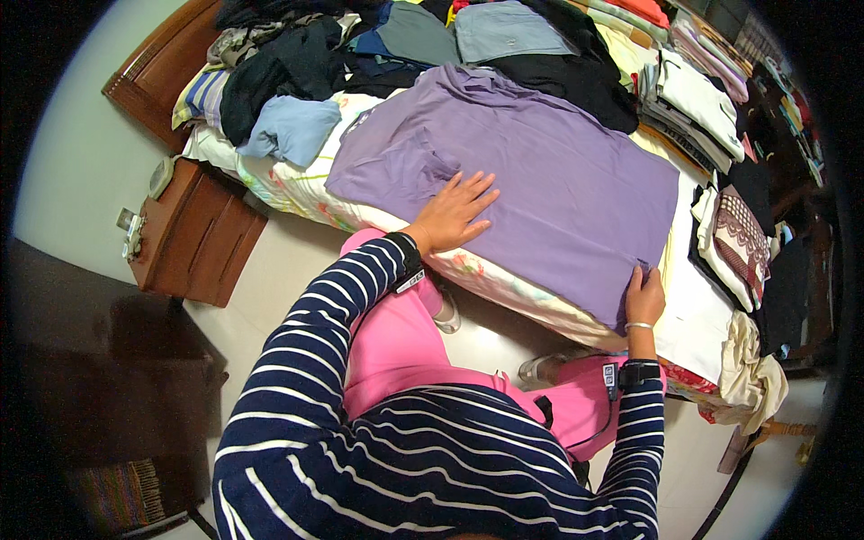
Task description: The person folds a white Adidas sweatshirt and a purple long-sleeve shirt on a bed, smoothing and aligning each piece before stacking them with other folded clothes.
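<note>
A purple shirt (540,169) lies spread over the near side of the bed, its collar towards the far side and its hem towards the right. My left hand (455,212) rests palm down on it near the bed's edge, fingers apart, beside a sleeve that is folded inward. My right hand (644,297) pinches the shirt's near right corner between thumb and fingers. A light blue folded garment (293,128) lies left of the shirt, on the floral bedsheet (290,185).
Piles of dark clothes (283,71) and a grey-blue folded garment (513,30) lie beyond the shirt. Folded stacks, one topped by a white shirt (698,101), stand at the right. A wooden bedside cabinet (202,236) stands left of the bed. Beige cloth (749,371) hangs over the right corner.
</note>
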`<state>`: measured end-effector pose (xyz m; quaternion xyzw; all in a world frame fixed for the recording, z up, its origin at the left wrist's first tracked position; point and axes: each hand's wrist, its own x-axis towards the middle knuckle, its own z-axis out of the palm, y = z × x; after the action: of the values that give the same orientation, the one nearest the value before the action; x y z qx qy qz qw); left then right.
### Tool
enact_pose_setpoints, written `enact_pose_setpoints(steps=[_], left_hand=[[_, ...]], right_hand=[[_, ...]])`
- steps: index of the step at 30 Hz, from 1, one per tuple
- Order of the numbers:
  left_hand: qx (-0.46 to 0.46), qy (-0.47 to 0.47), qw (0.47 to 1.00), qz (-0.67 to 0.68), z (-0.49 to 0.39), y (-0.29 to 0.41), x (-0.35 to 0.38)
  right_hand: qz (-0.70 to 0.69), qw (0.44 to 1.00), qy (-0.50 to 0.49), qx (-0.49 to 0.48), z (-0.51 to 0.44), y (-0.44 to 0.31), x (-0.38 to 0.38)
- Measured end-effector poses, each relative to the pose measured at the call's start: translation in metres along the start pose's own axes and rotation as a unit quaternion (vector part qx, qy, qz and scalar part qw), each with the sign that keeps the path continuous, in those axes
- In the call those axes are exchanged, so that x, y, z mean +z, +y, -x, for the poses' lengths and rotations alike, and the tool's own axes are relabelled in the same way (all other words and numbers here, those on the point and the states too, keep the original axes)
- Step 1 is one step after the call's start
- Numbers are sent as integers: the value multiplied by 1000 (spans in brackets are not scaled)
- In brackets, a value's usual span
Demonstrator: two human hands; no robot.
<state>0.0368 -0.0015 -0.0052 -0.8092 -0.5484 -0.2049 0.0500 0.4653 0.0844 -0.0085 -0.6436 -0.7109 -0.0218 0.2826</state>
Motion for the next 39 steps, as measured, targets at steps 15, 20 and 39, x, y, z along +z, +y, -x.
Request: enact_pose_setpoints(steps=[15, 20, 39], left_hand=[[-330, 181, 927, 4, 115, -151, -84], [-303, 173, 937, 8, 117, -171, -83], [-321, 28, 941, -105, 83, -167, -78]], right_hand=[[70, 997, 27, 8, 34, -7, -10], [99, 994, 26, 24, 36, -2, -7], [139, 990, 16, 29, 43, -1, -3]])
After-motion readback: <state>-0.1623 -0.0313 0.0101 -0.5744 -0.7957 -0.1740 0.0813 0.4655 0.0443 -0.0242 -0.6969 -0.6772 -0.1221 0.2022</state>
